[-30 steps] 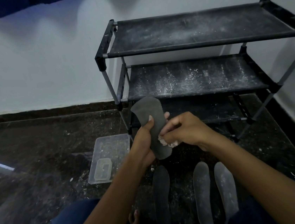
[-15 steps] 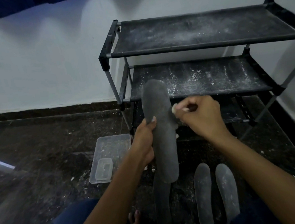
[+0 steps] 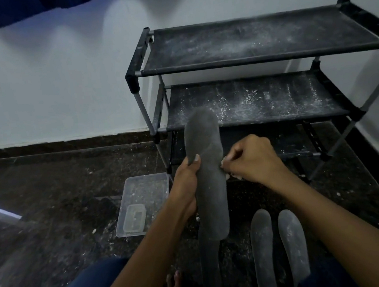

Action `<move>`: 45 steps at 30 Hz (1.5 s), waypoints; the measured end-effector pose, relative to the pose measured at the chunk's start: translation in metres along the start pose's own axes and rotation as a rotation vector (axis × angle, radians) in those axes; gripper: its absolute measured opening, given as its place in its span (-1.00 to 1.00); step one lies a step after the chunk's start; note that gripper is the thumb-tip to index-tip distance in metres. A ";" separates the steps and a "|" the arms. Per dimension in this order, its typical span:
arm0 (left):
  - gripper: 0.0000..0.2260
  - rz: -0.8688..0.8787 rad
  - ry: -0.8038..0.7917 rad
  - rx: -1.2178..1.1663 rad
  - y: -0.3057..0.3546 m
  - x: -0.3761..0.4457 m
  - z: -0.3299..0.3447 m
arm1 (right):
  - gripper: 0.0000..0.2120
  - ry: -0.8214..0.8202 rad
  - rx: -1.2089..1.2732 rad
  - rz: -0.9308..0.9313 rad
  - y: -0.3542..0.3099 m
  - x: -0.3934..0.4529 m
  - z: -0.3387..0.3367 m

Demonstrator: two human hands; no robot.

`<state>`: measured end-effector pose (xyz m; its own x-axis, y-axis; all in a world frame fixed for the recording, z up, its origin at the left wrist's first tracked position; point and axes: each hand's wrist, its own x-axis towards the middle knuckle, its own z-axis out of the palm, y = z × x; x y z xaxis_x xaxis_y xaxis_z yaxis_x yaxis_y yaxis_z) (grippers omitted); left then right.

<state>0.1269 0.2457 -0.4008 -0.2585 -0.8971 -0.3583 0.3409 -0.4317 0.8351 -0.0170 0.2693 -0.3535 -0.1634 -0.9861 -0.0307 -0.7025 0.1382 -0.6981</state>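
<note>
Now the right hand (image 3: 251, 159) has its fingers (image 3: 234, 156) curled tight on a white wad (image 3: 233, 175), pressed to the right edge of the insole (image 3: 210, 188) about mid-length. That is lower than half a second ago, when they rubbed nearer the toe. Opposite them the left hand (image 3: 188, 179) grips the insole upright, thumb across its face. This downward stroke suggests the wiping is heading for the heel. Below the fingers lie three more insoles (image 3: 263, 253); to their left is a clear tub (image 3: 142, 196).

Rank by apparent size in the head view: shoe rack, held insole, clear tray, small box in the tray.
1. shoe rack
2. held insole and clear tray: these look alike, and the insole is nearer the camera, so unranked
3. small box
</note>
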 end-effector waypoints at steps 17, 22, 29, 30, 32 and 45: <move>-0.76 -0.150 0.152 0.153 -0.026 0.021 -0.009 | -0.80 -0.508 0.295 0.302 0.013 0.001 0.010; -0.69 -0.270 0.154 0.204 -0.049 0.032 -0.008 | -0.73 -0.600 0.414 0.426 0.032 0.004 0.023; -0.79 -0.514 0.186 0.350 -0.115 0.046 -0.027 | -0.98 -0.435 0.263 0.695 0.101 0.013 0.080; -0.75 -0.557 0.186 0.380 -0.128 0.044 -0.033 | -0.95 -0.464 0.230 0.730 0.116 0.011 0.091; -0.71 -0.637 0.185 0.416 -0.151 0.041 -0.044 | -0.88 -0.554 0.172 0.776 0.142 0.008 0.111; -0.90 -0.647 0.299 0.813 -0.266 0.047 -0.087 | -0.84 -0.565 -0.046 0.897 0.220 -0.013 0.219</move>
<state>0.1028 0.3103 -0.6757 0.0942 -0.5552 -0.8264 -0.5114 -0.7392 0.4383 -0.0172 0.2922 -0.6635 -0.2975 -0.4196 -0.8576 -0.5119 0.8283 -0.2277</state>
